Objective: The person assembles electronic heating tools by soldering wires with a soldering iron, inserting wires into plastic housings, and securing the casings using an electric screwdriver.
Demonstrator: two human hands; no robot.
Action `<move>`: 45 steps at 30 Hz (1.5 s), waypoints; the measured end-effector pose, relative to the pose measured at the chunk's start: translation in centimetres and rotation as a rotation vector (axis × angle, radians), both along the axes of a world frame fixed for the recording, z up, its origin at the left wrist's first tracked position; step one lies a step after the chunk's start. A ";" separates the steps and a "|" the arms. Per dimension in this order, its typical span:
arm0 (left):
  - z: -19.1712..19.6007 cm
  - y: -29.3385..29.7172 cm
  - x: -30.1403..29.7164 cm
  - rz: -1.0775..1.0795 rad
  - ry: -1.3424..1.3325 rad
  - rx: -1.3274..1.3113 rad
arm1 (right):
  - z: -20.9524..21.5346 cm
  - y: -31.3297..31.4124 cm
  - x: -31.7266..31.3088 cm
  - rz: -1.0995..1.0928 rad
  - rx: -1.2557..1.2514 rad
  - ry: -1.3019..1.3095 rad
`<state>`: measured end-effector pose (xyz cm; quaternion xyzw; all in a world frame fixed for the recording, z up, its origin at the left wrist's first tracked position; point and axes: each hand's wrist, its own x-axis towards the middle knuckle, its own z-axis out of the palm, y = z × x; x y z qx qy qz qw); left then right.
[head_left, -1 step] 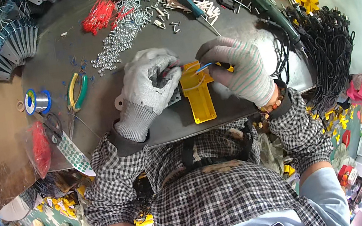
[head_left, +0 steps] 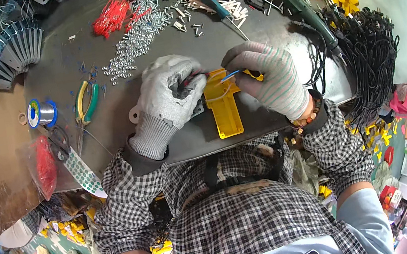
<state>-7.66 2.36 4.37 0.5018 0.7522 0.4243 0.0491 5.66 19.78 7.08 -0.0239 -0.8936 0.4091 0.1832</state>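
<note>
A yellow T-shaped plastic housing lies near the table's front edge between my gloved hands. My left hand is closed, thumb against fingers, with a bit of red wire showing in the pinch. My right hand, in a striped glove, is bent over the housing's right arm. Its thumb and fingers close on a blue wire with a pale tip. A white wire curves across the housing. Part of a grey metal piece shows beneath my left hand; the rest is hidden.
Screws and nuts, red wires and a screwdriver lie behind my hands. To the left are pliers, a solder spool and scissors. A power driver and black cables are on the right.
</note>
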 end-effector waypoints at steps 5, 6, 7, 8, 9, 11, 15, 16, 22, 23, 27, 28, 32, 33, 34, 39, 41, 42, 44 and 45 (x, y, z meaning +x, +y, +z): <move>0.2 1.2 1.9 -0.026 -0.430 -0.012 | -0.3 -0.4 0.3 -0.044 0.050 0.041; -0.1 1.3 2.1 -0.007 -0.795 0.048 | -0.1 -0.5 0.4 -0.042 0.049 0.041; -1.0 1.4 1.9 -0.053 -0.980 0.235 | 0.2 -0.7 0.5 -0.055 0.009 0.012; -1.3 1.1 1.6 -0.053 -0.980 0.234 | 0.7 -0.8 0.7 -0.068 -0.032 -0.016; -1.0 1.0 1.3 -0.019 -0.850 0.105 | 1.6 -0.6 1.1 -0.074 -0.028 -0.017; -1.0 1.0 1.1 0.012 -0.711 -0.035 | 3.2 -0.1 2.3 0.001 0.357 0.048; -1.0 1.1 1.2 0.006 -0.676 -0.040 | 3.3 -0.5 3.3 -0.118 0.114 -0.167; -1.1 1.1 1.3 -0.003 -0.700 0.000 | 3.0 -0.7 3.3 -0.123 0.114 -0.166; -1.3 1.0 1.1 -0.046 -0.761 0.071 | 0.4 -1.1 2.1 -0.180 -0.244 -0.190; -1.0 1.0 1.0 -0.049 -0.800 0.034 | 0.2 -1.2 1.9 -0.175 -0.244 -0.191; -0.1 0.7 0.0 -0.142 -0.828 0.017 | -0.4 -1.4 1.3 -0.128 -0.434 -0.171; 0.5 0.9 -0.3 -0.181 -0.921 -0.064 | -0.6 -1.3 1.2 -0.099 -0.528 -0.161; 1.5 1.2 -1.0 -0.210 -0.802 -0.307 | -0.6 -1.9 0.9 0.000 -0.105 0.007; 1.3 1.0 -1.1 -0.200 -0.805 -0.305 | -0.7 -1.5 1.0 -0.041 -0.161 -0.019; 1.1 0.8 -1.1 -0.224 -0.910 -0.243 | -0.8 -1.2 1.1 -0.082 -0.217 -0.045; 1.4 1.1 -1.6 -0.263 -0.998 -0.206 | 0.1 -1.5 1.5 -0.076 -0.378 -0.177; 2.0 1.4 -1.8 -0.294 -0.863 -0.337 | -0.1 -1.2 1.3 -0.037 -0.129 -0.118; 1.7 1.2 -1.8 -0.291 -0.863 -0.337 | -0.2 -1.1 1.0 0.010 0.117 -0.056; 1.0 1.0 -1.6 -0.221 -0.990 -0.254 | -0.6 -1.3 0.7 0.012 0.068 -0.017; 1.1 0.9 -1.5 -0.219 -0.990 -0.252 | -0.7 -1.5 0.9 -0.041 -0.075 -0.084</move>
